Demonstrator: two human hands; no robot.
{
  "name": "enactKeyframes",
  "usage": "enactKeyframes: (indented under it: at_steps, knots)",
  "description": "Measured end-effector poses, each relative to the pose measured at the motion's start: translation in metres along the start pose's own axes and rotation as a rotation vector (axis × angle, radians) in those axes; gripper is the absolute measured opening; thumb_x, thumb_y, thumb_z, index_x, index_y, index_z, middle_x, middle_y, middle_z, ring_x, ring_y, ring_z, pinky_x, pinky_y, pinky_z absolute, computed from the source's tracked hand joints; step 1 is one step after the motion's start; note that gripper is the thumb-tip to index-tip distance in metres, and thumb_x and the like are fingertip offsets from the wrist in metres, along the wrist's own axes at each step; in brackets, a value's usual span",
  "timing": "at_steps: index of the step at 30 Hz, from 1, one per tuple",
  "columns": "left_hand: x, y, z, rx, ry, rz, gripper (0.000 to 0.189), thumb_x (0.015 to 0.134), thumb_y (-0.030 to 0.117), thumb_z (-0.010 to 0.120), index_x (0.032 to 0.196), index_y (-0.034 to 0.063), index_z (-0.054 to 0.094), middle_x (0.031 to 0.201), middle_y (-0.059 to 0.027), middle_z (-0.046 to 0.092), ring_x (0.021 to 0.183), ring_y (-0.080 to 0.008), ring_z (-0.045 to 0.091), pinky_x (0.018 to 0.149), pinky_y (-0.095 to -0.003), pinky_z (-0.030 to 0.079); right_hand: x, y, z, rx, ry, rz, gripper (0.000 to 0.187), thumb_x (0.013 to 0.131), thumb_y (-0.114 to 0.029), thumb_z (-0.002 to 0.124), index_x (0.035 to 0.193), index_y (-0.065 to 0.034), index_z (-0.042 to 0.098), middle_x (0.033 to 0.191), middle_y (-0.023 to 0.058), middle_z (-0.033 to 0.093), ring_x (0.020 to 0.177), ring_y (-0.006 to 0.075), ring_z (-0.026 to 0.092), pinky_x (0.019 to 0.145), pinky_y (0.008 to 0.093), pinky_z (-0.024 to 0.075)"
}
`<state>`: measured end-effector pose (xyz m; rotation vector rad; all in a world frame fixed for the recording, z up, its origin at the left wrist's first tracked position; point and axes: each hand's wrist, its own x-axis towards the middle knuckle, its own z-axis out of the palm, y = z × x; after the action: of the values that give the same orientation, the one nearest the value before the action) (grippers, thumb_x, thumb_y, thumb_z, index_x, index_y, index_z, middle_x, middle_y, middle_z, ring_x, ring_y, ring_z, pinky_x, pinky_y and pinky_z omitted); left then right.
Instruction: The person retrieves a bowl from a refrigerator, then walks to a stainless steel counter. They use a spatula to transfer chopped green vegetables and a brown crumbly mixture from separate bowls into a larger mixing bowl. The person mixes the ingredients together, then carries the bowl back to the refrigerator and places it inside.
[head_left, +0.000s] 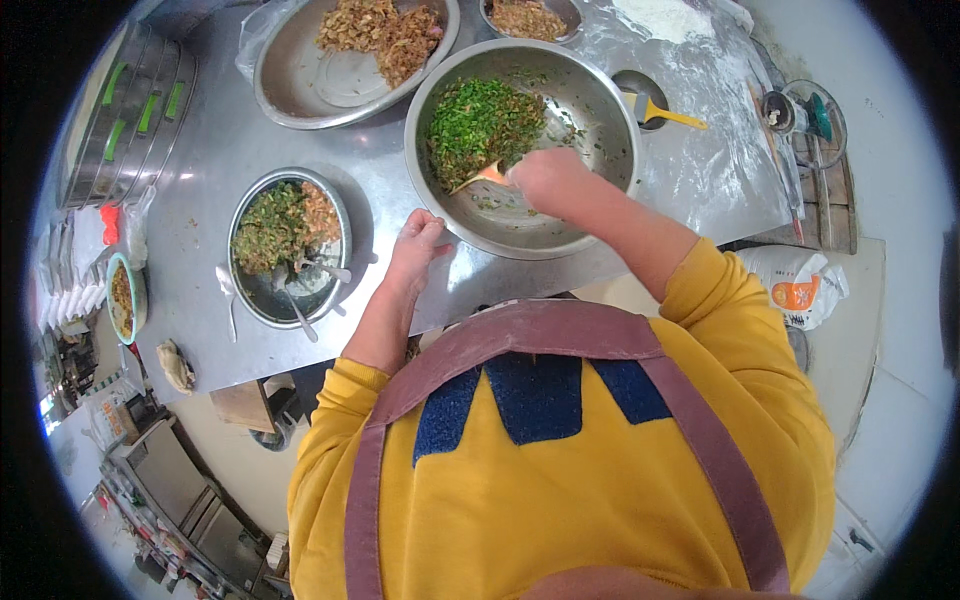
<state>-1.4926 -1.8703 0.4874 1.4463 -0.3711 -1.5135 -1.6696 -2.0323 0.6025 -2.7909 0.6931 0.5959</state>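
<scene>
A large stainless steel bowl (600, 172) stands before me on the metal table, with chopped greens (480, 116) over a darker minced mixture on its left side. My right hand (551, 180) is closed around a pale scoop or spatula (480, 177), whose edge meets the lower side of the mixture. At the bowl's lower left rim, my left hand (421, 244) pinches the rim between thumb and fingers. Left of that hand is a smaller steel bowl (234, 289) holding green filling and pinkish mince, with metal spoons (296, 304) in it.
Behind stand an oval steel basin (281, 97) and a small bowl (577, 19), both with brown filling. A yellow-handled brush (675, 116) lies across a small dish at right, near flour (667, 19). Steamer trays (127, 112), a green-rimmed bowl (141, 300) and a cloth (175, 367) sit left.
</scene>
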Motion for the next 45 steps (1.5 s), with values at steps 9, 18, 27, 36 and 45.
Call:
enactKeyframes:
  at_steps: [9,18,27,36,45]
  knots:
    - [0.003,-0.001,0.02,-0.046,0.03,0.013,0.016,0.089,0.018,0.054,0.104,0.0129,0.053,0.106,-0.0012,0.057,0.101,-0.0172,0.053,0.087,-0.0427,0.043,-0.067,0.061,0.001,-0.144,-0.184,0.131,0.012,0.076,-0.01,0.055,0.08,-0.009,0.067,0.078,0.014,0.065,0.077,0.0319,0.064,0.064,0.0422,0.0507]
    - [0.002,-0.009,0.034,-0.197,0.119,0.041,0.024,0.085,0.007,0.048,0.109,0.0069,0.05,0.108,-0.0074,0.057,0.097,-0.0198,0.056,0.088,-0.0412,0.045,-0.073,0.097,-0.001,-0.183,-0.138,0.192,0.015,0.077,-0.009,0.054,0.082,-0.0095,0.068,0.08,0.0124,0.066,0.076,0.0304,0.065,0.062,0.0406,0.0515]
    - [0.002,-0.018,0.038,-0.173,0.167,0.09,0.026,0.085,0.009,0.05,0.111,0.0075,0.051,0.106,-0.0064,0.059,0.096,-0.0197,0.057,0.086,-0.0404,0.045,0.029,0.138,0.027,-0.299,0.501,-0.041,0.012,0.075,-0.009,0.055,0.071,-0.0066,0.066,0.069,0.0123,0.059,0.065,0.0283,0.063,0.057,0.04,0.0508]
    - [-0.006,-0.01,0.039,-0.144,0.166,0.069,0.027,0.087,0.012,0.049,0.113,0.0072,0.05,0.107,-0.006,0.057,0.096,-0.0191,0.055,0.085,-0.0402,0.044,-0.073,0.139,-0.006,-0.211,-0.07,0.126,0.014,0.075,-0.009,0.055,0.078,-0.0062,0.068,0.079,0.0153,0.065,0.074,0.0304,0.065,0.06,0.0403,0.0513]
    - [-0.004,-0.012,0.038,-0.123,0.164,0.059,0.028,0.087,0.013,0.049,0.114,0.0066,0.049,0.107,-0.0057,0.057,0.097,-0.0188,0.055,0.085,-0.0401,0.045,-0.052,0.052,0.001,-0.068,0.169,0.031,0.012,0.074,-0.008,0.056,0.076,-0.0061,0.067,0.072,0.0139,0.065,0.071,0.0305,0.066,0.059,0.0413,0.0512]
